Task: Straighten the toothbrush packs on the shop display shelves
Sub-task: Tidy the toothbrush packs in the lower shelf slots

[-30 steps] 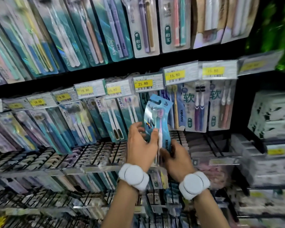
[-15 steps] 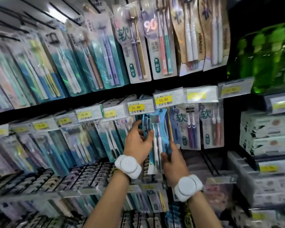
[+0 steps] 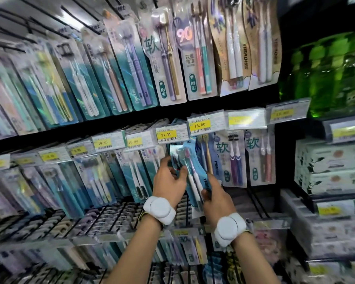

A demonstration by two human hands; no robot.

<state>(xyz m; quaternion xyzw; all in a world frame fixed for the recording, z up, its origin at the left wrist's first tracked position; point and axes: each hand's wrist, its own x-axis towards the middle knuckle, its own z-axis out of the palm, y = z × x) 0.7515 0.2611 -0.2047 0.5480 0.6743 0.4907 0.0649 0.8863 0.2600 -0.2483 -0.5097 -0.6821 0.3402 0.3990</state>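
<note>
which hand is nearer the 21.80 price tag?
Left. The left hand grips the blue toothbrush pack by its left edge, just below the 21.80 price tag. The right hand holds the pack's lower end, further down and right of the tag.

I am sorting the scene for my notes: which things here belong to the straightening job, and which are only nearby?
Job: blue toothbrush pack, held tilted by left hand and right hand; hanging toothbrush packs; price tags.

Nearby only: green bottles, white boxes, white wrist devices.
</note>
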